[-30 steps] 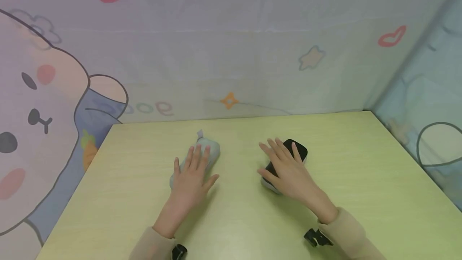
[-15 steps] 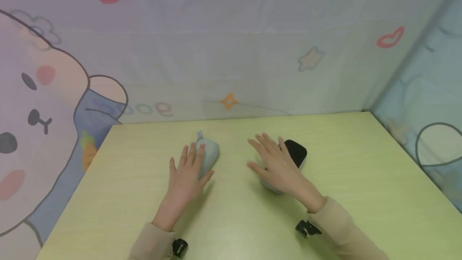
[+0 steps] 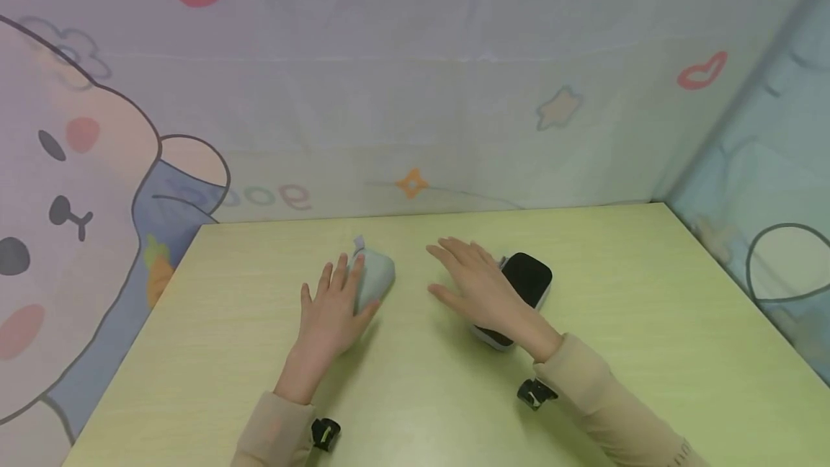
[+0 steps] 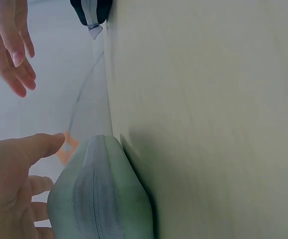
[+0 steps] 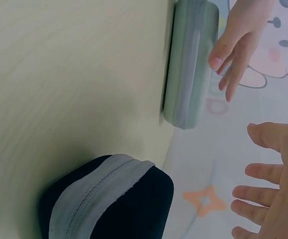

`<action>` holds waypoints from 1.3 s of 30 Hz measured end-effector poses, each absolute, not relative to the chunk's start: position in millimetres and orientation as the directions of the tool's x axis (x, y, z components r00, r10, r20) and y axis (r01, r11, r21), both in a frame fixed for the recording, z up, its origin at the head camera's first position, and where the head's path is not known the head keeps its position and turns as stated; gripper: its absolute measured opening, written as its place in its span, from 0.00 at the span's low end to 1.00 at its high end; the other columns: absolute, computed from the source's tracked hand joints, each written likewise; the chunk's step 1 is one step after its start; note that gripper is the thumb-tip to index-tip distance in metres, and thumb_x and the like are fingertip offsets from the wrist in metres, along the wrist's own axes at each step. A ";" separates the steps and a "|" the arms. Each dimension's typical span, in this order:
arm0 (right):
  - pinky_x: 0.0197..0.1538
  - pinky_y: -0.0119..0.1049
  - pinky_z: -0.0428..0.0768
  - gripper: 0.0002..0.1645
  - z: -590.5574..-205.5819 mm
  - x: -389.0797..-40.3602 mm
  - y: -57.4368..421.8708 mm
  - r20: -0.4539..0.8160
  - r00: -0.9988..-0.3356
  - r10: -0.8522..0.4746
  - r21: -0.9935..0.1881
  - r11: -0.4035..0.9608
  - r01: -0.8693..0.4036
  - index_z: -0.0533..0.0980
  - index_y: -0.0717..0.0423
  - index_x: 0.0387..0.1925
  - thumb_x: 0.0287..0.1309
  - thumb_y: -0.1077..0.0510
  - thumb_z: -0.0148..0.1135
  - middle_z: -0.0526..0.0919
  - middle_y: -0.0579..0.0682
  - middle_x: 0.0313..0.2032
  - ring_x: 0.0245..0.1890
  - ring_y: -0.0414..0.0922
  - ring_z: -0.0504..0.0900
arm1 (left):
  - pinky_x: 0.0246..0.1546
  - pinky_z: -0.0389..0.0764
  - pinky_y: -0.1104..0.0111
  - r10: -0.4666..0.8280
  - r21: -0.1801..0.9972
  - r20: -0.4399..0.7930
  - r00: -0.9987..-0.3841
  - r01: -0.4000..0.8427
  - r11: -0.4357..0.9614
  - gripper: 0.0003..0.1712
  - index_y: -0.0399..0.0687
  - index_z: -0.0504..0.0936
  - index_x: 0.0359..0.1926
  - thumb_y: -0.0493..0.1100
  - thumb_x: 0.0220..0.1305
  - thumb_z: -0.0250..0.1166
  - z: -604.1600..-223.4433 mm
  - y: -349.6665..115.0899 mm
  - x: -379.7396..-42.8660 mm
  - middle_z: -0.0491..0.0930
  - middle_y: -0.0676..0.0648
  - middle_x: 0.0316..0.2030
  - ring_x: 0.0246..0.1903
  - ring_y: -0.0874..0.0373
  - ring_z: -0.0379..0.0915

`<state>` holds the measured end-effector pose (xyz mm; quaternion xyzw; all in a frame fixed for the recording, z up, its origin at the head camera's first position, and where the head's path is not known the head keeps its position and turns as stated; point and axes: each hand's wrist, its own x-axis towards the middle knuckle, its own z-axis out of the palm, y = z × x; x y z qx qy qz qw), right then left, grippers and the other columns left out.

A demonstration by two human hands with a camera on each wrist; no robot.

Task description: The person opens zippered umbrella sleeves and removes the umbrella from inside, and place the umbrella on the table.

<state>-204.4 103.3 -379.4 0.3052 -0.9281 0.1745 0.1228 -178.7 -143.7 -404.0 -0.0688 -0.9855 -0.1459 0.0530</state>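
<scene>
A pale green zippered case (image 3: 379,278) with a small tab at its far end lies on the table, left of the middle. My left hand (image 3: 329,317) hovers over its left side, fingers straight and spread, covering part of it. The left wrist view shows the zip along the side of the green case (image 4: 100,191), with the thumb close above. To the right lies a black zippered case (image 3: 530,278) with a grey zip band. My right hand (image 3: 478,287) is raised over its left side, fingers extended. In the right wrist view that hand (image 5: 275,186) stands apart from the black case (image 5: 136,206).
Both cases lie on a light wooden table (image 3: 415,395). A printed curtain (image 3: 363,92) hangs behind the far edge, and another patterned sheet (image 3: 778,186) is at the right. Small black devices (image 3: 537,393) sit under both beige sleeves (image 3: 583,373).
My right hand has shifted left, uncovering more of the black case. My left hand has drifted slightly left, showing more of the green case. Both cases stay in place.
</scene>
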 end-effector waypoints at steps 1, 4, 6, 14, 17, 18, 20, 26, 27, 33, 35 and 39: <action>0.70 0.54 0.60 0.34 -379.6 -206.3 102.3 0.333 -0.783 -0.526 -0.246 0.753 -0.611 0.65 0.55 0.67 0.64 0.46 0.58 0.69 0.59 0.66 0.68 0.56 0.66 | 0.63 0.51 0.31 0.119 0.284 0.123 -0.985 0.150 0.947 0.45 0.51 0.50 0.75 0.59 0.65 0.58 -403.7 -143.8 -179.2 0.51 0.38 0.74 0.72 0.36 0.47; 0.68 0.53 0.63 0.33 -380.2 -211.2 99.7 0.325 -0.784 -0.529 -0.246 0.753 -0.610 0.66 0.56 0.66 0.64 0.47 0.58 0.70 0.59 0.65 0.66 0.56 0.68 | 0.62 0.54 0.31 0.118 0.292 0.125 -0.985 0.151 0.945 0.45 0.50 0.51 0.75 0.59 0.65 0.59 -403.4 -143.5 -180.4 0.53 0.36 0.73 0.71 0.34 0.50; 0.68 0.54 0.64 0.33 -380.3 -213.8 98.0 0.318 -0.787 -0.529 -0.252 0.753 -0.608 0.66 0.57 0.66 0.64 0.47 0.59 0.70 0.59 0.65 0.66 0.56 0.68 | 0.60 0.57 0.31 0.116 0.297 0.125 -0.985 0.149 0.943 0.45 0.48 0.52 0.75 0.59 0.64 0.59 -403.3 -142.7 -181.2 0.53 0.34 0.72 0.70 0.31 0.52; 0.67 0.53 0.65 0.32 -375.3 -223.4 90.2 0.314 -0.771 -0.554 -0.248 0.736 -0.630 0.68 0.57 0.65 0.63 0.47 0.59 0.72 0.58 0.64 0.65 0.56 0.69 | 0.56 0.65 0.33 0.095 0.286 0.137 -0.986 0.132 0.949 0.46 0.45 0.54 0.74 0.59 0.63 0.61 -403.8 -138.6 -185.4 0.56 0.30 0.70 0.64 0.27 0.59; 0.67 0.52 0.66 0.32 -373.1 -228.6 86.0 0.314 -0.757 -0.573 -0.230 0.728 -0.646 0.68 0.57 0.64 0.63 0.47 0.59 0.73 0.57 0.63 0.64 0.55 0.71 | 0.55 0.66 0.34 0.090 0.282 0.143 -0.986 0.128 0.951 0.46 0.45 0.54 0.74 0.58 0.62 0.62 -404.6 -137.8 -186.9 0.57 0.29 0.70 0.63 0.27 0.60; 0.67 0.51 0.66 0.32 -372.7 -230.6 84.6 0.312 -0.753 -0.580 -0.224 0.725 -0.651 0.68 0.57 0.64 0.63 0.47 0.60 0.74 0.57 0.62 0.64 0.55 0.71 | 0.54 0.67 0.34 0.091 0.282 0.142 -0.986 0.128 0.951 0.46 0.45 0.54 0.74 0.58 0.62 0.62 -404.6 -137.4 -187.4 0.57 0.29 0.69 0.63 0.27 0.60; 0.67 0.51 0.66 0.31 -372.2 -234.8 82.4 0.302 -0.747 -0.593 -0.215 0.721 -0.659 0.68 0.56 0.64 0.63 0.48 0.59 0.74 0.56 0.62 0.64 0.54 0.71 | 0.55 0.67 0.34 0.091 0.284 0.136 -0.987 0.127 0.950 0.47 0.45 0.53 0.74 0.58 0.62 0.63 -404.5 -136.4 -188.3 0.57 0.29 0.69 0.64 0.28 0.60; 0.67 0.50 0.67 0.31 -369.4 -246.0 75.0 0.275 -0.730 -0.625 -0.189 0.710 -0.679 0.68 0.55 0.65 0.64 0.49 0.59 0.73 0.54 0.64 0.66 0.52 0.69 | 0.54 0.67 0.35 0.089 0.291 0.113 -0.990 0.119 0.949 0.48 0.45 0.53 0.74 0.57 0.62 0.63 -404.4 -133.7 -191.6 0.57 0.30 0.69 0.64 0.29 0.60; 0.67 0.50 0.67 0.31 -368.5 -247.5 73.3 0.269 -0.728 -0.630 -0.186 0.708 -0.681 0.68 0.55 0.65 0.64 0.50 0.59 0.73 0.54 0.64 0.66 0.52 0.69 | 0.54 0.68 0.35 0.088 0.292 0.113 -0.990 0.118 0.949 0.47 0.45 0.53 0.74 0.57 0.62 0.64 -404.4 -133.5 -191.8 0.58 0.30 0.69 0.63 0.30 0.61; 0.65 0.50 0.69 0.29 -364.7 -256.2 63.6 0.234 -0.716 -0.658 -0.181 0.694 -0.697 0.68 0.54 0.65 0.64 0.52 0.58 0.73 0.53 0.63 0.65 0.51 0.71 | 0.50 0.72 0.37 0.087 0.311 0.110 -0.990 0.117 0.943 0.47 0.43 0.54 0.74 0.55 0.61 0.65 -404.9 -133.1 -191.9 0.59 0.28 0.68 0.62 0.30 0.63; 0.64 0.50 0.70 0.28 -364.9 -259.3 61.9 0.225 -0.714 -0.663 -0.184 0.691 -0.699 0.69 0.55 0.64 0.64 0.52 0.59 0.74 0.53 0.62 0.64 0.51 0.71 | 0.50 0.72 0.37 0.091 0.313 0.110 -0.990 0.121 0.942 0.47 0.42 0.54 0.73 0.55 0.61 0.65 -405.2 -133.2 -191.7 0.60 0.27 0.67 0.61 0.29 0.64; 0.65 0.49 0.69 0.28 -366.8 -265.7 60.7 0.194 -0.718 -0.669 -0.195 0.691 -0.696 0.69 0.54 0.64 0.64 0.53 0.58 0.74 0.53 0.63 0.64 0.51 0.71 | 0.48 0.74 0.38 0.098 0.310 0.115 -0.989 0.129 0.942 0.46 0.42 0.56 0.73 0.54 0.60 0.66 -407.1 -133.5 -192.8 0.61 0.27 0.66 0.60 0.29 0.65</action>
